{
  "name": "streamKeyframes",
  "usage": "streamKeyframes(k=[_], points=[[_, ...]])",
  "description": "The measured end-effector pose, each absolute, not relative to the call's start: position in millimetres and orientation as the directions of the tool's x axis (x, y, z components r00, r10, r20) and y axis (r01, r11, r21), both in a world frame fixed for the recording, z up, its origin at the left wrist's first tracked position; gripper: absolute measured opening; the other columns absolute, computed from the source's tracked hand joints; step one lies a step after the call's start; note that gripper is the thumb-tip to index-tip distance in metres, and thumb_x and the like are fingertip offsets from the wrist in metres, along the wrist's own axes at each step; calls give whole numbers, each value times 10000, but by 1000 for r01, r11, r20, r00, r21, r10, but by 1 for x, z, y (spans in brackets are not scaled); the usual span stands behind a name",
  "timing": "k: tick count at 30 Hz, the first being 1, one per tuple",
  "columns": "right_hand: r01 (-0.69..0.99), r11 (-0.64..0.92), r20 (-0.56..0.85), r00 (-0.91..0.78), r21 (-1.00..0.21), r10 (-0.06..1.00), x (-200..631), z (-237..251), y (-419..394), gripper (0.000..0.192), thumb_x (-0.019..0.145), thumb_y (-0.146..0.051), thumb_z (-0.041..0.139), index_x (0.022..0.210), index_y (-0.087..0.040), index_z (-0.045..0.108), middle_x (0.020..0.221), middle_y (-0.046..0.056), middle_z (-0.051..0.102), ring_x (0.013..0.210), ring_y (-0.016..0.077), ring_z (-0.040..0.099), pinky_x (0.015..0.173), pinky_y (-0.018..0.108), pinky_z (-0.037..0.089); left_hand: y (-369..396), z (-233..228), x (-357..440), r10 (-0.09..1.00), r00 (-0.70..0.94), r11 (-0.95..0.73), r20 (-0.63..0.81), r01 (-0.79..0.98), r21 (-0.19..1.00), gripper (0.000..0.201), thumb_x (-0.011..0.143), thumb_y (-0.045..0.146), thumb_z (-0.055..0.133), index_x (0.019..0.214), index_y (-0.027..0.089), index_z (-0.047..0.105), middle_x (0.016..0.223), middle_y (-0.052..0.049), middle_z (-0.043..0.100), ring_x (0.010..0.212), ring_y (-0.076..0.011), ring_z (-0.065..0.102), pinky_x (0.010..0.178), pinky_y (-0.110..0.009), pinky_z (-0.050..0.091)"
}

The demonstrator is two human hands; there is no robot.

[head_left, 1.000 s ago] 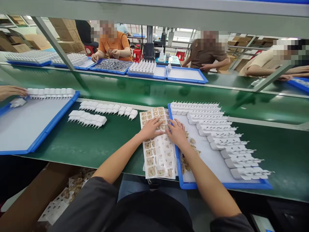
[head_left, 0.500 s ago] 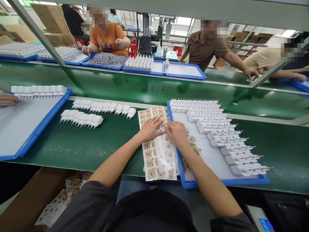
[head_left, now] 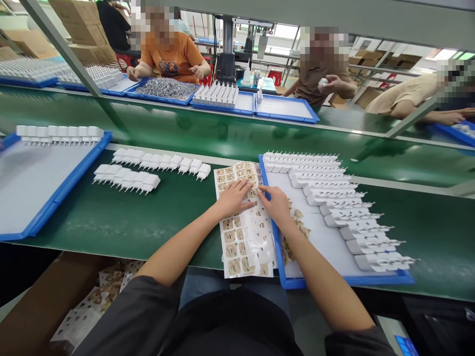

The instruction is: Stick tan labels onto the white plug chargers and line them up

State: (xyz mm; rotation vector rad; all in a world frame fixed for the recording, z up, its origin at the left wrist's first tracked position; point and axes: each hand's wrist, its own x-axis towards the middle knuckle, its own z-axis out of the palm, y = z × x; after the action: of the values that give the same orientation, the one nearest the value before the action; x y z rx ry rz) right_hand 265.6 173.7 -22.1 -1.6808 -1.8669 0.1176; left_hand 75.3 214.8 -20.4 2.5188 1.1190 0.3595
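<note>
Our left hand (head_left: 233, 199) lay flat, partly hiding glossy sticker sheets (head_left: 230, 249), our right hand (head_left: 277, 202) curled narrow, its hold unclear

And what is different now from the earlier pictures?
A neighbour's hand has withdrawn leftward from the left blue-rimmed white tray. The brown-shirted co-worker's hand has drawn back, holding a small white object. The left hand and right hand stay at the tan-and-white sticker sheet.
</note>
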Motion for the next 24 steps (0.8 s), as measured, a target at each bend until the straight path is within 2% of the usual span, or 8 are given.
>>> streamKeyframes(k=[4,12,15,18,21,24], points=[[887,187,388,-9,-423,922,263,-22,171,251,917,-248,562,1090,-206,740,995,87,776,972,259,671,913,405,471,214,-22,76,752,653,-622,89,658,424,735,930,576,550,1532,205,351,1639,-139,291,1510,-360,277,1214,-553,261],[931,161,392,-21,-327,920,257,-19,169,237,976,-278,502,1024,-223,727,935,76,763,921,251,659,883,387,412,216,-24,75,746,659,-625,100,640,446,722,925,565,564,1522,206,379,1637,-136,300,1506,-360,287,1222,-536,244],[929,170,402,-26,-327,915,255,-17,168,232,978,-275,490,1006,-230,716,1032,86,728,933,238,643,875,377,422,216,-25,74,746,659,-623,97,639,451,719,922,580,558,1523,226,384,1637,-128,302,1506,-361,286,1219,-545,243],[864,245,424,-41,-439,905,258,-15,168,215,959,-296,500,962,-230,704,1137,104,646,948,223,632,894,388,460,218,-25,73,746,661,-620,82,644,449,716,926,598,541,1525,238,389,1640,-125,294,1514,-362,270,1221,-563,223],[655,368,432,-70,-660,899,267,-7,170,180,934,-349,533,929,-232,671,1129,92,624,1063,227,613,889,373,507,222,-25,71,739,672,-618,49,646,448,726,926,619,523,1534,250,382,1644,-116,284,1524,-359,247,1226,-564,205],[393,345,432,157,-852,888,286,5,172,186,911,-399,578,954,-227,634,1057,54,644,1012,191,614,814,317,520,226,-25,67,727,687,-618,18,643,452,771,888,635,570,1532,251,389,1654,-110,261,1528,-373,225,1226,-565,204]])
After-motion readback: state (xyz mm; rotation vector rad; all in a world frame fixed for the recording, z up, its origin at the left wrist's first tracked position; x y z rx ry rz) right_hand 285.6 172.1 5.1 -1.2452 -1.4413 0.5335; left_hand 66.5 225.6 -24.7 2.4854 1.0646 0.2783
